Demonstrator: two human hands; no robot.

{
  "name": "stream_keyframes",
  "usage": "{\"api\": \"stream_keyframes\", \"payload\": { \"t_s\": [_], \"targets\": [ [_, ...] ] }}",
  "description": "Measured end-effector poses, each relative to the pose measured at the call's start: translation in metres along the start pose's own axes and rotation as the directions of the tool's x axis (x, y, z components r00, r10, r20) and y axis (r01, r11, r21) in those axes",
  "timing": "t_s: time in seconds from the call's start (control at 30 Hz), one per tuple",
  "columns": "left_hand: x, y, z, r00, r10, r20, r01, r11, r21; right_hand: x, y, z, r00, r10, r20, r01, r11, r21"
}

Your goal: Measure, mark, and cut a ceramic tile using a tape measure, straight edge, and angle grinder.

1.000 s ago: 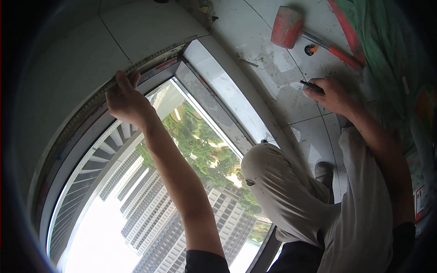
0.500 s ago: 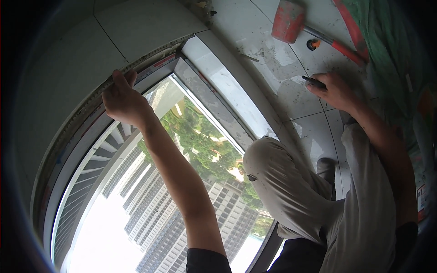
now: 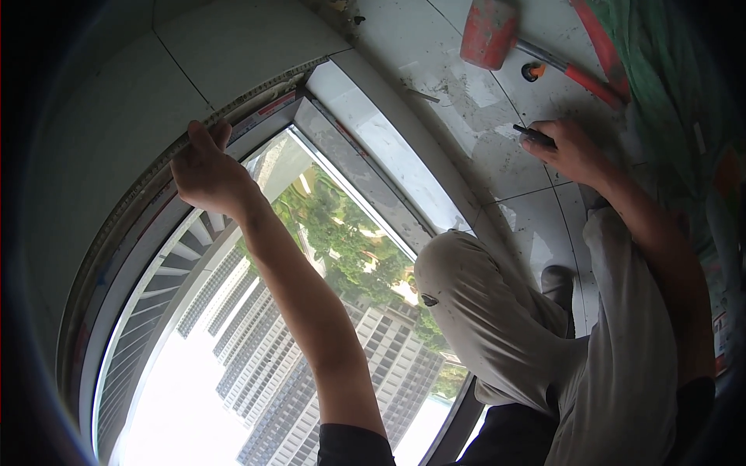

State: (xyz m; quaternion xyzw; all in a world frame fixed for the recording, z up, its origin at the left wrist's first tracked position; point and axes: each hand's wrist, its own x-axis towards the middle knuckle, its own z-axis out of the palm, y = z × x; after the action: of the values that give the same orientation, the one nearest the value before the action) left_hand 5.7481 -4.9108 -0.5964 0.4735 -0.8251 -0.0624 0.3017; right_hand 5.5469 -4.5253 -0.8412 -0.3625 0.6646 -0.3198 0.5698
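While the person crouches on the tiled floor (image 3: 536,225) with the bent knee (image 3: 466,287) close to the glass, the body weight sits low, which leaves both arms free to reach outward. The left hand (image 3: 208,172) is raised to the window frame (image 3: 311,116), fingers extended and loosely spread, pressing against the frame's edge strip near the wall tile (image 3: 233,46); it grips nothing, and the contact appears to steady or feel the joint. The right hand (image 3: 573,149) rests on the floor farther out, fingers closed around a small dark tool (image 3: 535,135) whose tip lies against the tile surface, ready to hand. Beyond it, a rubber mallet (image 3: 488,33) with a red head lies flat on the floor, just beside a red-handled tool (image 3: 579,76), both parked within arm's reach. Outside the pane (image 3: 326,233), tall buildings and trees lie far below.
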Motion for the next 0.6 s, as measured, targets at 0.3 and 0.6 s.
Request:
{"api": "stream_keyframes", "payload": {
  "t_s": [0.3, 0.6],
  "targets": [
    [-0.003, 0.0, 0.009, 0.998, -0.048, -0.028, 0.045, 0.994, -0.102, 0.001, 0.004, 0.001, 0.999, -0.044, -0.017, 0.045, 0.998, 0.053],
    [-0.002, 0.001, 0.01, 0.997, -0.08, 0.015, 0.08, 0.997, 0.007, 0.007, 0.006, -0.005, 0.998, 0.0, 0.066, 0.0, 1.0, -0.005]
  ]
}}
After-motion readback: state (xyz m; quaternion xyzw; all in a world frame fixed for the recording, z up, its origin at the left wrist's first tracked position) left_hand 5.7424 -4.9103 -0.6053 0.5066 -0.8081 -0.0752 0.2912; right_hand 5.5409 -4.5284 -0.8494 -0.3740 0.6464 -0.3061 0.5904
